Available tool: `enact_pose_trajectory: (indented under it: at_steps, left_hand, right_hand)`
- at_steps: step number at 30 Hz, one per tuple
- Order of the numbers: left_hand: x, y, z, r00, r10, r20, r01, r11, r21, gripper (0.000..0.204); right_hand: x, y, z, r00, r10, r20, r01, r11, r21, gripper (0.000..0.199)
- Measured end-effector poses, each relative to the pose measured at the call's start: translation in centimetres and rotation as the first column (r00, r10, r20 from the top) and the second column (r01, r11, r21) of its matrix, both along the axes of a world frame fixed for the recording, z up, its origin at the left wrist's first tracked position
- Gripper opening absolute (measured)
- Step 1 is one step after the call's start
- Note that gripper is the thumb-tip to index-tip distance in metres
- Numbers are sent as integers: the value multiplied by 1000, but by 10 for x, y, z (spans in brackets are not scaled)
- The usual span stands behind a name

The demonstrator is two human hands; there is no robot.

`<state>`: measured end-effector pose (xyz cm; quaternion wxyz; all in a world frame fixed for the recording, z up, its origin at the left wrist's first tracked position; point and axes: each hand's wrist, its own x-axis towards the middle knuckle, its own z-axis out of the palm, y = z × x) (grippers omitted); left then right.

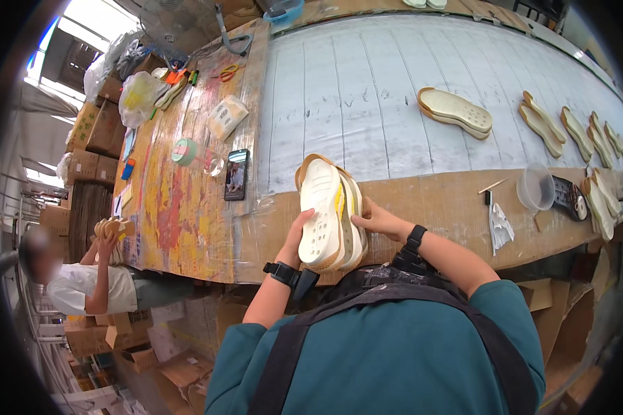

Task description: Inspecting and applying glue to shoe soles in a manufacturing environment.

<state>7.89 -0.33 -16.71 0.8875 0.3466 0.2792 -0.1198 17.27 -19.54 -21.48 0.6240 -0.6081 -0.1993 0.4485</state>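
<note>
A stack of cream shoe soles [320, 225] with tan edges stands tilted at the table's front edge, close to my body. Yellow shows between the layers. My left hand [296, 234] grips the stack's left side, its thumb over the top sole and its other fingers mostly hidden. On the other side, my right hand [382, 220] is closed on the outer edge of the stack. Further off, a pair of soles [454, 112] lies on the pale work surface, with more soles [541, 124] spread along the right.
A phone [236, 175], a green-lidded jar [185, 152] and scissors [228, 72] lie on the stained table to the left. At right are a clear plastic tub [535, 187], a dark sole [567, 198] and a brush [490, 200]. A co-worker [93, 287] at far left holds soles.
</note>
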Motion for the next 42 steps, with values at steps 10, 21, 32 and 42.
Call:
enact_pose_trajectory:
  at_steps: [10, 21, 32, 42]
  left_hand:
    - [-53, -15, 22, 964, 174, 200, -173, 985, -20, 73]
    - [-81, -27, 17, 907, 238, 347, -251, 968, -10, 75]
    - [-33, -8, 9, 900, 346, 266, -361, 933, 9, 75]
    - [-107, 5, -13, 833, 525, 177, -537, 843, 24, 74]
  right_hand:
    - [14, -18, 61, 996, -29, -81, 52, 956, 288, 54]
    - [-20, -58, 132, 994, 4, -109, 53, 857, 513, 67]
    - [-11, -54, 141, 948, 100, -303, 92, 824, 559, 48]
    - [-23, -32, 139, 941, -21, -338, 137, 937, 322, 49]
